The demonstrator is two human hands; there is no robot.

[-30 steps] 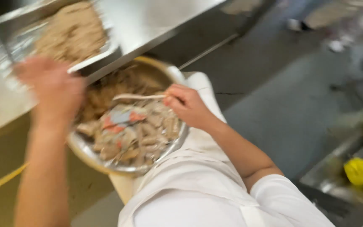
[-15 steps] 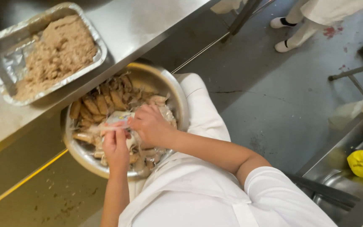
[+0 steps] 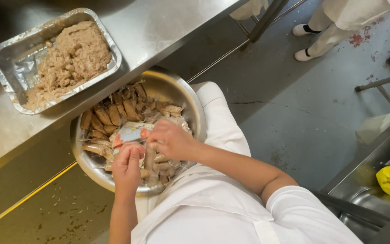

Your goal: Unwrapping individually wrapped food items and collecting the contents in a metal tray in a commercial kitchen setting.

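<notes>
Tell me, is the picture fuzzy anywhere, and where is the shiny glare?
Head view: mostly sharp, with the left hand, right hand and the packet between them only slightly soft; bright glare streaks the steel counter and glints off the foil tray; the metal bowl rim shines; the floor under the counter lies in dim shadow at lower left.

Bowl [image 3: 195, 106]: polished steel, glossy. Counter [image 3: 159, 27]: brushed stainless, dull sheen. Foil tray [image 3: 5, 68]: crinkled aluminium, bright. Minced filling [image 3: 68, 58]: coarse, matt. Apron [image 3: 213, 212]: white cloth, smooth. Floor [image 3: 294, 113]: grey, matt, scuffed.
</notes>
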